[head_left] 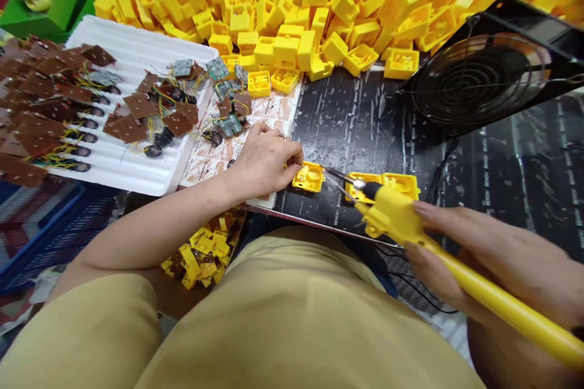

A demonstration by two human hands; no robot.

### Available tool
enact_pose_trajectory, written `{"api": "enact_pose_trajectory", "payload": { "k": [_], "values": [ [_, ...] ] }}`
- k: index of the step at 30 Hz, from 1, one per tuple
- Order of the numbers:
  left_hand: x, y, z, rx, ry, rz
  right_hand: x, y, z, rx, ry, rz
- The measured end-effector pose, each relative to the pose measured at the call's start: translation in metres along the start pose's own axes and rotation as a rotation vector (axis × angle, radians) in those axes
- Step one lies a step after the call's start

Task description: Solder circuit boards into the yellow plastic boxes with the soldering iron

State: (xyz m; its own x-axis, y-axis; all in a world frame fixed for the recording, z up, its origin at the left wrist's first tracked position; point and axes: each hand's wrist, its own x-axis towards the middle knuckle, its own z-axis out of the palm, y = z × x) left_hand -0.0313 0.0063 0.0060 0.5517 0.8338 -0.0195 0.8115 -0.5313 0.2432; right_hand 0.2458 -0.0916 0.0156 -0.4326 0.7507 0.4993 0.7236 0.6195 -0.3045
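Observation:
My left hand is closed at the left edge of a small open yellow plastic case, its thumb and fingers pinching there. The case lies on the black bench top, open side up. In my right hand is a yellow soldering iron, with fingers wrapped around its body. Its thin metal tip points left and ends close to the right side of that case; whether they touch I cannot tell. Beneath and behind the iron sit two more open yellow cases, partly covered by it.
A big heap of yellow cases fills the back. A black fan stands at right. Brown circuit boards with wired parts lie on a white foam tray at left. Green bins stand behind; more yellow pieces lie below the bench.

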Motion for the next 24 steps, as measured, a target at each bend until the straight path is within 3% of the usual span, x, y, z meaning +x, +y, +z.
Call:
{"api": "enact_pose_trajectory", "payload": {
  "k": [3, 9, 14, 19, 21, 24],
  "values": [
    [0.003, 0.000, -0.002, 0.002, -0.030, -0.007, 0.010, -0.006, 0.013, 0.093, 0.055, -0.147],
    [0.003, -0.001, -0.003, 0.003, -0.045, 0.011, 0.016, -0.003, 0.025, 0.113, 0.056, -0.138],
    [0.003, -0.004, -0.001, -0.001, -0.034, 0.032, 0.023, -0.005, 0.021, 0.142, 0.009, -0.195],
    [0.003, -0.005, 0.000, 0.008, -0.021, 0.051, 0.015, 0.007, 0.008, 0.074, 0.032, -0.047],
    [0.004, -0.005, 0.000, 0.019, -0.017, 0.057, 0.010, 0.012, 0.007, 0.061, 0.000, -0.082],
    [0.005, -0.004, -0.002, 0.030, -0.039, 0.046, 0.005, 0.015, 0.007, -0.065, 0.052, 0.010]
  ]
}}
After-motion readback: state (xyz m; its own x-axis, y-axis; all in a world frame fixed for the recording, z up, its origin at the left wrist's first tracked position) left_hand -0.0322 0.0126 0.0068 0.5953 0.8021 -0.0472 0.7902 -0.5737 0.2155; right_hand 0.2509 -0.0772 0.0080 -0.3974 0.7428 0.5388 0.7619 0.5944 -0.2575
